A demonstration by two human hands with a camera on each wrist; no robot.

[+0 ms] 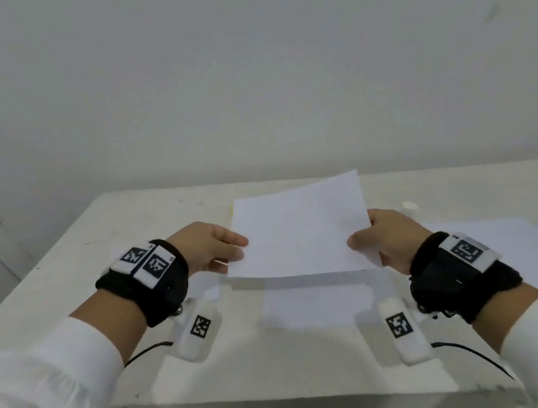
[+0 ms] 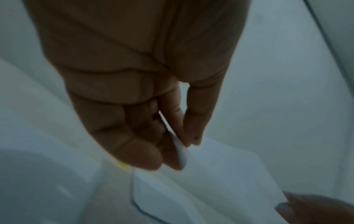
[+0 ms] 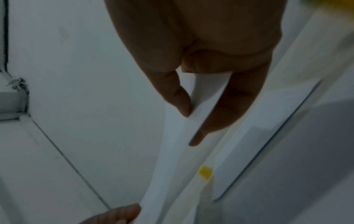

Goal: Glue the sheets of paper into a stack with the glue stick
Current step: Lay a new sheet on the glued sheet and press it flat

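The held sheet (image 1: 299, 230) hides most of a yellow thing (image 3: 205, 172) on the counter (image 1: 145, 221); what it is cannot be told. Both wrist pictures are dark and blurry. A small white blob (image 1: 410, 205) is too tiny to name

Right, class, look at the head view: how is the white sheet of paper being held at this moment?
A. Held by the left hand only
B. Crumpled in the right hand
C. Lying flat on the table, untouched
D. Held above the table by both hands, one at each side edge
D: the left hand and the right hand each pinch a side edge of the sheet of paper, which casts a shadow on the table below.
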